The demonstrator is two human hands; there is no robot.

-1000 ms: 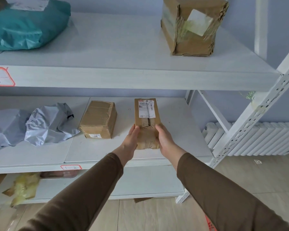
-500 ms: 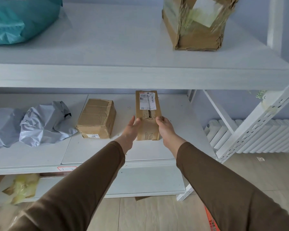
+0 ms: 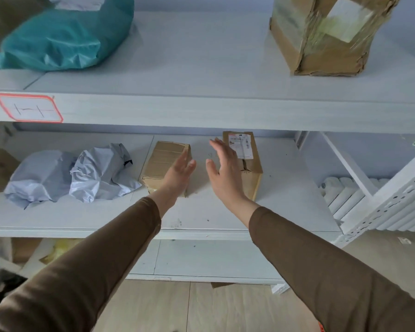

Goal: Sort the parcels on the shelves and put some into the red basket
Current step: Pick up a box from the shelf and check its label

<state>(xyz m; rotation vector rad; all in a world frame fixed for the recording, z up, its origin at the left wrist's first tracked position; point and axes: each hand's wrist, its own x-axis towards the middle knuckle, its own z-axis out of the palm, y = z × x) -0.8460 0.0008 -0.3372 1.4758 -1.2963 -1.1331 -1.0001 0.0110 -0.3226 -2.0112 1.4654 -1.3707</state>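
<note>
A narrow cardboard parcel (image 3: pixel 252 168) with a white label lies on the middle shelf (image 3: pixel 225 219). My right hand (image 3: pixel 224 172) hovers in front of its left side, fingers straight, holding nothing. A squarer taped cardboard box (image 3: pixel 162 161) sits to its left. My left hand (image 3: pixel 180 173) is raised in front of that box's right end, fingers straight and empty. Two crumpled grey mailer bags (image 3: pixel 98 173) lie further left on the same shelf. The red basket shows only as a red sliver (image 3: pixel 321 328) at the bottom edge.
On the upper shelf (image 3: pixel 201 109) sit a teal plastic bag (image 3: pixel 60 39) at left and a battered taped cardboard box (image 3: pixel 321 37) at right. A red-framed label (image 3: pixel 28 107) marks that shelf's edge. A white radiator (image 3: pixel 359 207) stands right of the rack; yellowish parcels lie on the lowest shelf.
Both hands have let go of the narrow labelled parcel, which now lies further back on the middle shelf. The hands have drawn left of it with fingers spread.
</note>
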